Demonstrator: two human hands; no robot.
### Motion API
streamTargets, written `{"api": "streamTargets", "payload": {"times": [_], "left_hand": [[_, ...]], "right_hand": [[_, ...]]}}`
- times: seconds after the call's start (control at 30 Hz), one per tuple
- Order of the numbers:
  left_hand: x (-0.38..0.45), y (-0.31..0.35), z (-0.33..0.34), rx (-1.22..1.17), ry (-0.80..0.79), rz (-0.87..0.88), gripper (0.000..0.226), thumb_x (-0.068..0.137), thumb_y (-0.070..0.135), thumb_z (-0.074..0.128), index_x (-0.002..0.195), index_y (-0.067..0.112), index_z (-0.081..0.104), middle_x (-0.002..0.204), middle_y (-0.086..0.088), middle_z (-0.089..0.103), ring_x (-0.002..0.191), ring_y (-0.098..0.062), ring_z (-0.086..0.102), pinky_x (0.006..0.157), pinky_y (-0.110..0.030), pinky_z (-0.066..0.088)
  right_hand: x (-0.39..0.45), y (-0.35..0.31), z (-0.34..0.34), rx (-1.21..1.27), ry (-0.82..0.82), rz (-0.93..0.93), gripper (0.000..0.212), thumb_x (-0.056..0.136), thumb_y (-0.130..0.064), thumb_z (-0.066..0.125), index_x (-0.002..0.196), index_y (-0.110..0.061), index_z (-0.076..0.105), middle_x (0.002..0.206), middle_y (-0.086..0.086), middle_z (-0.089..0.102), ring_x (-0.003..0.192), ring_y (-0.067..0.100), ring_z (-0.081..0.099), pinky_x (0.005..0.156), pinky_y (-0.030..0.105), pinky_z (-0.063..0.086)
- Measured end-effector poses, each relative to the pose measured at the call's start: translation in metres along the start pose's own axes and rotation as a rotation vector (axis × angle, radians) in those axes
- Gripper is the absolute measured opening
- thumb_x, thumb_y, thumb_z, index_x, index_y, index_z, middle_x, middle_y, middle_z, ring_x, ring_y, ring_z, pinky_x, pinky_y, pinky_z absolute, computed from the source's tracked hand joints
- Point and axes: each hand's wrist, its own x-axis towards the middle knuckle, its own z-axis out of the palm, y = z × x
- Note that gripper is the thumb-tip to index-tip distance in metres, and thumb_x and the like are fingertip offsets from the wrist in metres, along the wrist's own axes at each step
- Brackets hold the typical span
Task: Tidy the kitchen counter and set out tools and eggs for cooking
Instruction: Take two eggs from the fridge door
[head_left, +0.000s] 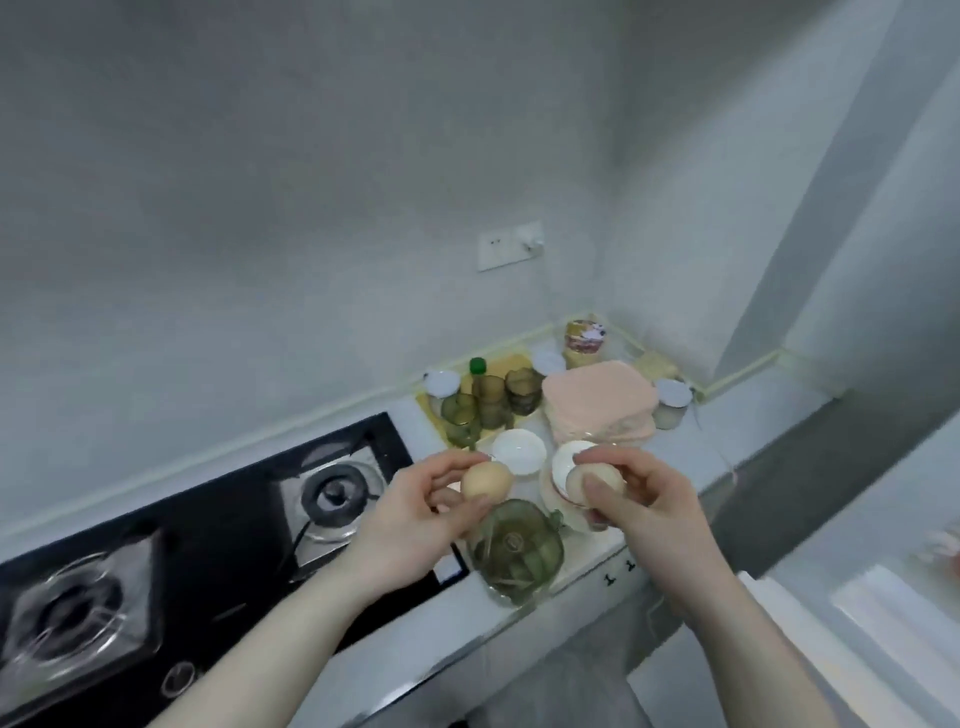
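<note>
Two eggs are being held above the counter, one in each hand. Left hand (415, 519) is gripping a tan egg (485, 482) between thumb and fingers, with the egg sitting over the right edge of the gas hob (208, 519). Right hand (644, 506) is gripping a paler egg (597, 480) in the same manner, and this egg is overlapping the view of a small white bowl (563, 460) that is resting on a stack of pale dishes. Both hands are hanging just above a green-tinted glass pot with a lid (517, 551), which is standing near the front edge of the white counter (587, 558).

A second white bowl (519, 451) is sitting just behind and between the two eggs. Further back, several green glass tumblers (488, 400) are crowding a yellow tray, with a green-capped bottle (478, 366) standing among them. A folded stack of pink cloths (597, 405) is lying to the right of the tumblers. A patterned container (586, 335) is occupying the back corner, and a white-lidded jar (672, 397) is standing to the right of the cloths. A white wall socket (509, 245) is showing on the wall above. The picture is blurring fine detail throughout.
</note>
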Motion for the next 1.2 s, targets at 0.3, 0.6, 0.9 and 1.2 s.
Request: {"api": "streamTargets", "payload": {"times": [0.3, 0.6, 0.9, 1.2], "left_hand": [[-0.134, -0.045, -0.099, -0.104, 0.401, -0.173, 0.035, 0.093, 0.005, 0.069, 0.124, 0.021, 0.067, 0.108, -0.009, 0.075, 0.089, -0.020, 0.073, 0.075, -0.030, 0.059], [-0.277, -0.085, -0.183, -0.153, 0.703, -0.201, 0.034, 0.092, 0.003, 0.070, 0.122, 0.021, 0.067, 0.106, -0.010, 0.076, 0.089, -0.024, 0.073, 0.073, -0.029, 0.059], [-0.468, -0.147, -0.282, -0.134, 1.005, -0.304, 0.029, 0.088, 0.014, 0.077, 0.115, 0.024, 0.070, 0.109, -0.001, 0.075, 0.088, -0.027, 0.074, 0.069, -0.030, 0.061], [-0.591, -0.214, -0.363, -0.242, 1.244, -0.425, 0.030, 0.085, 0.021, 0.080, 0.113, 0.022, 0.070, 0.104, -0.005, 0.074, 0.091, -0.026, 0.074, 0.070, -0.031, 0.061]], "right_hand": [[-0.033, -0.003, 0.128, -0.014, -0.456, -0.027, 0.020, 0.089, 0.000, 0.072, 0.098, -0.017, 0.077, 0.099, -0.004, 0.073, 0.087, 0.010, 0.070, 0.067, 0.021, 0.058], [-0.121, -0.001, 0.279, -0.103, -0.849, 0.008, 0.021, 0.087, -0.012, 0.077, 0.098, -0.030, 0.077, 0.104, -0.007, 0.075, 0.097, 0.012, 0.072, 0.083, 0.031, 0.062], [-0.255, 0.019, 0.449, -0.231, -1.085, -0.005, 0.026, 0.081, -0.015, 0.080, 0.097, -0.034, 0.077, 0.101, -0.008, 0.075, 0.092, 0.013, 0.073, 0.084, 0.035, 0.062], [-0.342, 0.049, 0.595, -0.379, -1.262, -0.001, 0.036, 0.076, -0.007, 0.079, 0.102, -0.031, 0.076, 0.107, -0.003, 0.072, 0.093, 0.015, 0.072, 0.085, 0.030, 0.062]]}}
